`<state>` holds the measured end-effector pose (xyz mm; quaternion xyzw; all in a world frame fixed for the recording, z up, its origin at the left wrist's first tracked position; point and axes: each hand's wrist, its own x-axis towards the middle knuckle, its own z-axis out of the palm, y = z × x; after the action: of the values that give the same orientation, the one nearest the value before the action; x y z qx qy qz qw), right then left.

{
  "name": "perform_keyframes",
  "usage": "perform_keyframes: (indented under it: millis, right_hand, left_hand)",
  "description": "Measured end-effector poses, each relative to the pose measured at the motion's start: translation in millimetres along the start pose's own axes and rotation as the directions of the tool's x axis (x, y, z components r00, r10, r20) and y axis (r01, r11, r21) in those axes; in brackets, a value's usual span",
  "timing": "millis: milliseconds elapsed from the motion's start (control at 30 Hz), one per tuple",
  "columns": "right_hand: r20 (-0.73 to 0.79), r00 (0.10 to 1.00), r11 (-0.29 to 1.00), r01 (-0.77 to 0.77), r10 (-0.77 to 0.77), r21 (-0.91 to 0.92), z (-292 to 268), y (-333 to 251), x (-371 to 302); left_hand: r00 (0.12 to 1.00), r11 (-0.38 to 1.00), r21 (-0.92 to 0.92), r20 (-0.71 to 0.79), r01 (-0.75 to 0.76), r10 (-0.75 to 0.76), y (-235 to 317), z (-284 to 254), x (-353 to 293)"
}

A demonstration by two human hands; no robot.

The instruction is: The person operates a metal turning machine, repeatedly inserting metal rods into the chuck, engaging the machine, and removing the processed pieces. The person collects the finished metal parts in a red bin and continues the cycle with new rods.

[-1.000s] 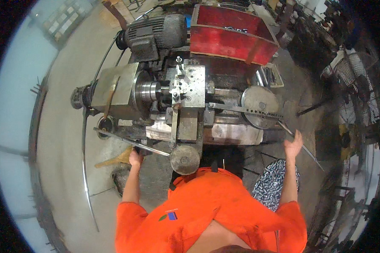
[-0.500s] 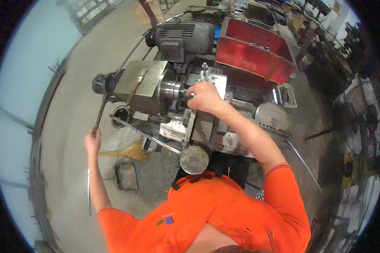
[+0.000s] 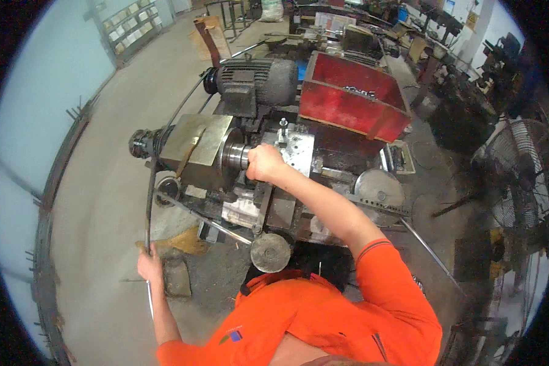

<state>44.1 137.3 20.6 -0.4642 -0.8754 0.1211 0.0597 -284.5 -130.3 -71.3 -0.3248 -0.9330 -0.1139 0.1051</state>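
Under the red box [image 3: 344, 111], a dark, grimy base [image 3: 341, 144], seen only in part. To the left of the red box and forward of it, a greasy machine bed [image 3: 241, 210]. Directly on that bed: just left of the red box, a ribbed electric motor [image 3: 259, 84]; farther left and nearer the wearer, a boxy spindle head [image 3: 198, 141]; just in front of the red box's left end, a silvery drilled block [image 3: 301, 150]. All around, dull grey floor [image 3: 116, 152]. On it, well forward and left of the red box, a yellow broom [image 3: 188, 241], with a worn dustpan [image 3: 177, 277] near; far behind and left of the red box, a pale sack [image 3: 272, 10].
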Motion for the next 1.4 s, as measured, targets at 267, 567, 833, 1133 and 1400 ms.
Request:
perform_keyframes:
  millis: [267,567,833,1133,1400]
  right_hand:
    - [-0.315,0.949,0.962,-0.082,-0.004,-0.261,-76.2,76.2,-31.0]
    - [-0.723,0.69,1.0,-0.024,0.027,0.014,-173.6,147.8,-96.3]
    - [-0.52,0.802,0.903,-0.055,0.294,0.427,-84.1,163.8,-246.7]
    - [-0.013,0.559,0.493,-0.72,0.829,0.489,116.3,137.4,-455.4]
    - [0.01,0.011,0.008,-0.982,1.0,0.187,132.7,211.1,-601.8]
  left_hand:
    - [1.0,0.999,-0.048,-0.004,-0.005,0.005,7.4,-7.2,-7.3]
    - [0.969,0.972,-0.066,0.084,-0.226,0.231,-7.5,-12.5,10.2]
    - [0.679,0.605,-0.455,0.0,-0.653,0.734,105.5,-59.0,-0.8]
    - [0.291,0.321,-0.718,0.17,-0.617,0.941,201.2,-3.6,-41.2]
    - [0.322,0.474,-0.734,0.354,-0.487,0.878,199.8,54.8,-53.1]
